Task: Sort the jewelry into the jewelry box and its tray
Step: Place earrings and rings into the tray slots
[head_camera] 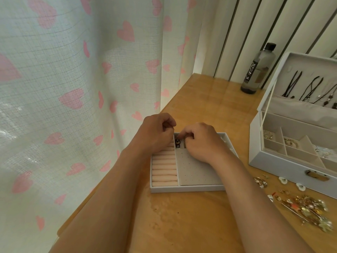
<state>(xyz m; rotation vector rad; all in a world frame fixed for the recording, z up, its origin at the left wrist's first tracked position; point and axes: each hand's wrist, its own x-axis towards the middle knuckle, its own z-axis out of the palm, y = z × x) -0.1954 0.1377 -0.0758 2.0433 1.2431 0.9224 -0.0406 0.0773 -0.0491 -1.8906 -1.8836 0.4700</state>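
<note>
Right hand (202, 143) fingers pinching a small dark piece (177, 142) over tray (187, 188) compartment; left hand (158, 132) fingers curling together. Risk: piece slipping, dropping onto tabletop (191, 221).

One tray (182, 189), one jewelry box (284, 165), one bottle (259, 70)

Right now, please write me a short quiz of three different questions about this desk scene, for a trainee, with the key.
1. True or false: the lid of the jewelry box is closed.
2. Multiple choice: the pile of unsorted jewelry lies (A) inside the tray, (B) on the table in front of the box, (C) beside the bottle.
3. Fill in: the left hand and right hand both work at the tray's ____ end.

Key: 1 false; 2 B; 3 far.
</note>
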